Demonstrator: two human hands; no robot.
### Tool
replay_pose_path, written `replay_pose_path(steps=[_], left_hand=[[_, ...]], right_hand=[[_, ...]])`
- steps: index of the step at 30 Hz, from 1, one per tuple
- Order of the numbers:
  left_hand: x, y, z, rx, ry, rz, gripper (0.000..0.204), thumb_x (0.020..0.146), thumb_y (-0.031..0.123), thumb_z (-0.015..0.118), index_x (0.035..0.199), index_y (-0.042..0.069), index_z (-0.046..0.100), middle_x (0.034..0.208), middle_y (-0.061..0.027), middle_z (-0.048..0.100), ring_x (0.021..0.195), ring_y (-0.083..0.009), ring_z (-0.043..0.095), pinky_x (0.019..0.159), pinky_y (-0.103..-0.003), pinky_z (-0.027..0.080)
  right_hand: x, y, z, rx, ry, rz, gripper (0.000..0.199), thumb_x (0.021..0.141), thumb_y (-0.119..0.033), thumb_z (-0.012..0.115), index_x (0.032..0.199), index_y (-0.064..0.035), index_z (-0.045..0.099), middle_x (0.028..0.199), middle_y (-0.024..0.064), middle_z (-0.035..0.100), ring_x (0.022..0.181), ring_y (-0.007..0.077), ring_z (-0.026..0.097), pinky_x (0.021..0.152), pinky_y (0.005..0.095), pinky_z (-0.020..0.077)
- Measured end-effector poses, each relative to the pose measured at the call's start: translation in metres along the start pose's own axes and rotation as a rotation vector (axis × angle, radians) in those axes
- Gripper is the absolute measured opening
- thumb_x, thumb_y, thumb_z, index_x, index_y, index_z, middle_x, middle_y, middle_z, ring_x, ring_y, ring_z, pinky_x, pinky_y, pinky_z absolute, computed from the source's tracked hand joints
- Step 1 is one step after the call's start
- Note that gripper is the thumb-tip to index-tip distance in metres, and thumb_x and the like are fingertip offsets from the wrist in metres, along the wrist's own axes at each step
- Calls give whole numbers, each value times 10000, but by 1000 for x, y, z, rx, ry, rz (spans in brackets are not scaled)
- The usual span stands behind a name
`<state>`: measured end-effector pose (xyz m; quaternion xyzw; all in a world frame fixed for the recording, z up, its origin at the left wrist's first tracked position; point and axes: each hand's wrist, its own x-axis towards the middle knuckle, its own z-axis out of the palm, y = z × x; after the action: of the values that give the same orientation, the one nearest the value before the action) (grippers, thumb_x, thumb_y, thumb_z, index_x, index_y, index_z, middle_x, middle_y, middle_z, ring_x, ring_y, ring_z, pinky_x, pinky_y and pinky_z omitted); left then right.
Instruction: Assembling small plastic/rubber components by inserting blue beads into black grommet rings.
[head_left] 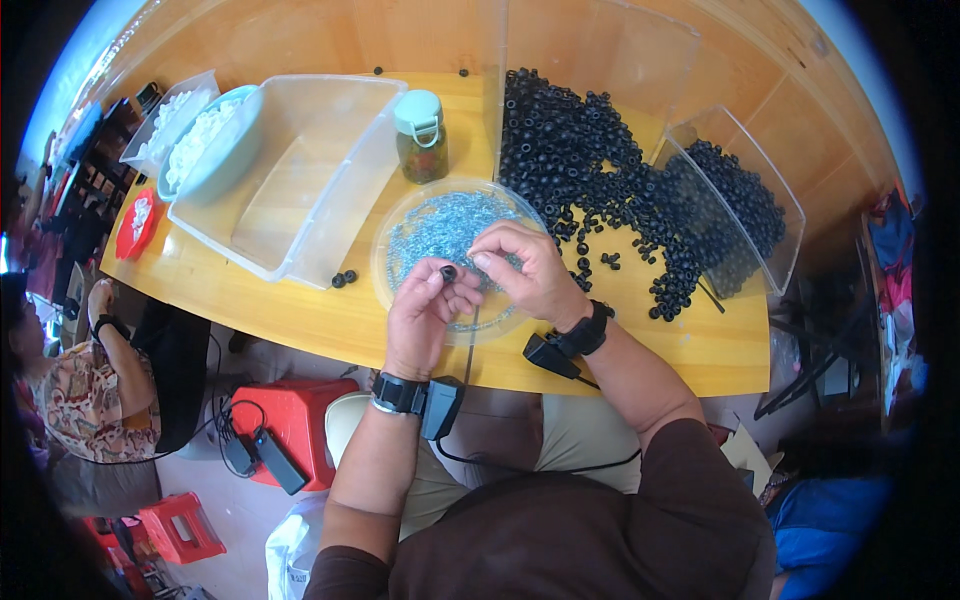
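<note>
My left hand is held palm up over the near side of a round clear plastic tub. Its thumb and fingers grip a small black ring-shaped plastic part. Just right of it, my right hand is closed in a pinch, thumb against forefinger. Whatever the pinch holds is too small to make out. Many thin, shiny silver-blue metal pieces lie in the tub, partly hidden beneath my hands.
Loose black parts heap at the right, some beside a tilted clear bin. A lidded bottle stands behind the tub. Leftward are a large clear bin, a mint bowl of white pieces and a red dish. Another person sits left.
</note>
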<state>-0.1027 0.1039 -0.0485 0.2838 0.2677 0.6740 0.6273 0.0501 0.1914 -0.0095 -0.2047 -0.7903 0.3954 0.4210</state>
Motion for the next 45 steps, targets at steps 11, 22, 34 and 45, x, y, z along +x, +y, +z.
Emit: replay_pose_path(steps=[11, 22, 34, 45], left_hand=[[0, -7, 7, 31, 19, -33, 225, 964, 223, 468, 1036, 16, 518, 875, -99, 615, 759, -169, 606, 687, -264, 474], [-1, -6, 9, 168, 77, -24, 255, 952, 281, 483, 985, 33, 529, 831, -76, 606, 729, -156, 588, 683, -267, 456], [4, -12, 13, -26, 93, -40, 207, 983, 218, 434, 1013, 32, 522, 865, -55, 586, 752, -128, 570, 691, -265, 474], [5, -16, 1, -208, -24, -54, 237, 969, 228, 462, 1101, 37, 512, 927, -84, 594, 784, -196, 585, 723, -305, 478]], right_hand=[[1, -5, 1, -257, -36, -210, 59, 782, -47, 630, 832, -22, 650, 827, 91, 639, 800, 271, 601, 718, 343, 494], [0, -2, 2, -42, -26, -32, 101, 719, -35, 693, 810, -33, 651, 815, 82, 639, 773, 270, 616, 696, 340, 502], [-2, -8, 2, -445, -17, -291, 189, 708, -47, 719, 880, -71, 643, 868, 61, 646, 808, 248, 623, 699, 339, 511], [0, -8, -1, -349, -15, -264, 143, 740, -48, 690, 875, -64, 648, 855, 70, 643, 804, 251, 613, 709, 348, 504]])
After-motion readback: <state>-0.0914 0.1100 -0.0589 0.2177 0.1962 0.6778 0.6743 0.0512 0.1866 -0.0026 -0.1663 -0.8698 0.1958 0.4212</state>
